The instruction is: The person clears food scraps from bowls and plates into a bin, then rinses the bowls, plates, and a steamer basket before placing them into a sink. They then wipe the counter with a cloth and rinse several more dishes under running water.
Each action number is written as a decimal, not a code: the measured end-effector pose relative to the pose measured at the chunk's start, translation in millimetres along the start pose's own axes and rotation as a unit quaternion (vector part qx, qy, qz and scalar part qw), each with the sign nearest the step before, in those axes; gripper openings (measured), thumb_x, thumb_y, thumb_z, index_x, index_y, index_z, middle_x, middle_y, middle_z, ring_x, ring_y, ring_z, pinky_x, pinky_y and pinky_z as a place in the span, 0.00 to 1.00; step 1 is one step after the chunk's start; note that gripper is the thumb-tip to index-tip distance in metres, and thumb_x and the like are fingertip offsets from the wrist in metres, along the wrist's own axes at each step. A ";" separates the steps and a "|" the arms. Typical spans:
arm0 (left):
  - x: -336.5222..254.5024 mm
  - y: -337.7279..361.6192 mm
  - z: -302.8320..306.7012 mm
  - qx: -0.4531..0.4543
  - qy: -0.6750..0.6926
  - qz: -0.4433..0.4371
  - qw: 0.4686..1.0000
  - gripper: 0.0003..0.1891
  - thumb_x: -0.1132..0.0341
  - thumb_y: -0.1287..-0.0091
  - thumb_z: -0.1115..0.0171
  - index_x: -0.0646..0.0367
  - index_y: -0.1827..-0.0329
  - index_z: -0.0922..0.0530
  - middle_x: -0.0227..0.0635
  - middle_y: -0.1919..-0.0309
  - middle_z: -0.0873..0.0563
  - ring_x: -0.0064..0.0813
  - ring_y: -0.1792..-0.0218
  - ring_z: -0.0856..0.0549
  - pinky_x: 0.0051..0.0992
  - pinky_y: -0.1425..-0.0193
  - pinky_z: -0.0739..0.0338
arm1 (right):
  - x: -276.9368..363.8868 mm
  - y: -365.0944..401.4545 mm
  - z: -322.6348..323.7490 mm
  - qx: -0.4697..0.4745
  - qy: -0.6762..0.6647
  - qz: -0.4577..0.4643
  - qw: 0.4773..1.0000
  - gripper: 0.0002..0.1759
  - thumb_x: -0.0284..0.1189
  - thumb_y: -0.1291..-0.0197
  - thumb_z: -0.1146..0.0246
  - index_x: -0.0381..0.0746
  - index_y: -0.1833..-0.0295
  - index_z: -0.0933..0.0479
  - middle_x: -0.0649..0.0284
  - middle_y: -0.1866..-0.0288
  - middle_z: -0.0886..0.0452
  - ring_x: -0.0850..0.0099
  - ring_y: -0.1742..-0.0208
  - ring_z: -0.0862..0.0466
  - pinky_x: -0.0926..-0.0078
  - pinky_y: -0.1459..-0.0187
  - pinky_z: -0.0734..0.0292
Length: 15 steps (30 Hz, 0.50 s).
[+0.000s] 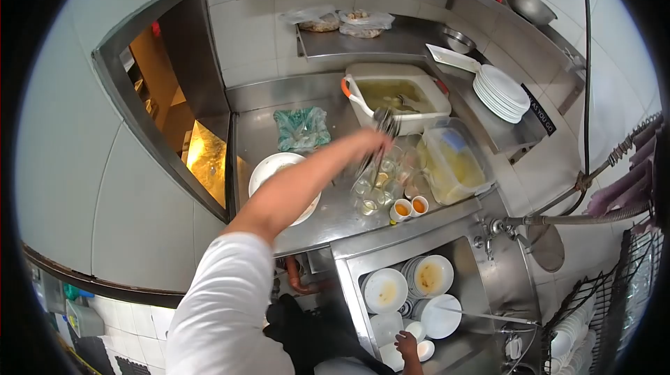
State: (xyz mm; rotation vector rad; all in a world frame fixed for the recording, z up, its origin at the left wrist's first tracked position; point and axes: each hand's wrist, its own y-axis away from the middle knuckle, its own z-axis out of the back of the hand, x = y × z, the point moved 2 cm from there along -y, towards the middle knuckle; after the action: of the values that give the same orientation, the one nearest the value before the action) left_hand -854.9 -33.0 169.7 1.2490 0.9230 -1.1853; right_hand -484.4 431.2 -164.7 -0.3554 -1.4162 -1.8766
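cutlery bundle (384, 122) in left grip (373, 141): one;
sauce cups (401, 210) below it: two;
clear bags (317, 20): two;
metal bowls (527, 2): two;
tubs (426, 122): two;
plate stacks (501, 92): one

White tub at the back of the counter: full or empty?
Nearly full: murky yellow-green liquid stands close to the rim of the white tub, with a few utensils lying in it.

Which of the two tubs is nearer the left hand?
The white tub with the orange handle: the left hand holds cutlery right at its front rim. The clear tub sits apart, to the right.
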 end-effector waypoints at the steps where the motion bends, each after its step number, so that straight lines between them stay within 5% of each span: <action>1: -28.8 -32.9 18.5 0.081 0.095 0.011 0.992 0.20 0.50 0.43 0.38 0.59 0.61 0.22 0.39 0.69 0.18 0.29 0.68 0.21 0.29 0.65 0.25 | 3.6 2.6 1.9 0.008 -0.026 -0.015 1.000 0.23 0.26 0.50 0.39 0.34 0.46 0.31 0.58 0.66 0.23 0.68 0.72 0.20 0.76 0.80 0.31; 2: -64.5 -37.2 31.4 0.022 0.145 -0.023 0.989 0.32 0.42 0.45 0.40 0.57 0.44 0.31 0.45 0.49 0.25 0.40 0.50 0.25 0.42 0.49 0.28 | 6.1 7.2 4.1 0.019 -0.037 -0.038 0.998 0.21 0.27 0.48 0.40 0.36 0.47 0.31 0.60 0.66 0.23 0.68 0.72 0.20 0.76 0.79 0.30; 5: -86.8 -40.3 50.0 -0.096 0.312 0.066 0.943 0.40 0.39 0.46 0.42 0.56 0.36 0.41 0.44 0.37 0.38 0.46 0.41 0.34 0.52 0.41 0.39 | 24.9 30.4 6.9 -0.010 -0.088 -0.048 0.995 0.19 0.27 0.46 0.42 0.38 0.48 0.31 0.62 0.66 0.23 0.69 0.72 0.20 0.77 0.78 0.29; 7: -74.9 4.5 44.3 -0.056 0.412 -0.044 0.908 0.39 0.37 0.46 0.43 0.56 0.39 0.39 0.42 0.39 0.35 0.43 0.43 0.32 0.54 0.44 0.38 | 27.1 39.7 4.4 0.009 -0.144 -0.059 0.988 0.20 0.28 0.46 0.43 0.36 0.47 0.30 0.61 0.67 0.23 0.71 0.72 0.20 0.78 0.77 0.28; 11: 82.2 98.7 -4.6 -0.075 0.403 0.044 0.911 0.15 0.54 0.36 0.46 0.55 0.56 0.28 0.30 0.65 0.21 0.24 0.68 0.21 0.25 0.66 0.24 | 76.5 72.8 -14.6 0.057 -0.080 -0.030 0.995 0.21 0.28 0.46 0.43 0.35 0.46 0.31 0.59 0.63 0.22 0.69 0.69 0.19 0.76 0.72 0.25; 12: 136.9 131.4 -20.1 -0.008 0.373 0.039 0.927 0.13 0.58 0.36 0.46 0.56 0.54 0.27 0.31 0.64 0.21 0.24 0.65 0.21 0.24 0.65 0.24 | 88.3 73.4 -19.7 0.072 -0.042 -0.011 0.997 0.20 0.28 0.45 0.43 0.34 0.47 0.30 0.58 0.63 0.21 0.68 0.69 0.18 0.76 0.72 0.25; 14: 200.9 218.8 -36.5 -0.043 0.244 0.176 0.953 0.11 0.58 0.37 0.43 0.55 0.58 0.25 0.30 0.70 0.20 0.22 0.70 0.21 0.21 0.69 0.25 | 119.8 73.8 -31.5 0.122 -0.002 0.046 0.991 0.17 0.30 0.43 0.44 0.35 0.49 0.28 0.60 0.65 0.20 0.71 0.72 0.20 0.78 0.73 0.26; 15: 215.0 264.4 -33.2 -0.065 0.223 0.178 0.956 0.10 0.60 0.37 0.43 0.56 0.60 0.24 0.30 0.72 0.20 0.20 0.74 0.21 0.20 0.72 0.26 | 142.3 71.9 -42.0 0.148 0.020 0.067 0.987 0.16 0.30 0.43 0.44 0.35 0.50 0.27 0.61 0.66 0.20 0.72 0.73 0.20 0.78 0.73 0.26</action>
State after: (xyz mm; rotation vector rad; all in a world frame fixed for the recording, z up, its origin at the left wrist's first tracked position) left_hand -552.9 -49.7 9.2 1.5300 1.0265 -0.5581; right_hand -522.6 329.0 -41.1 -0.2582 -1.5752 -1.5305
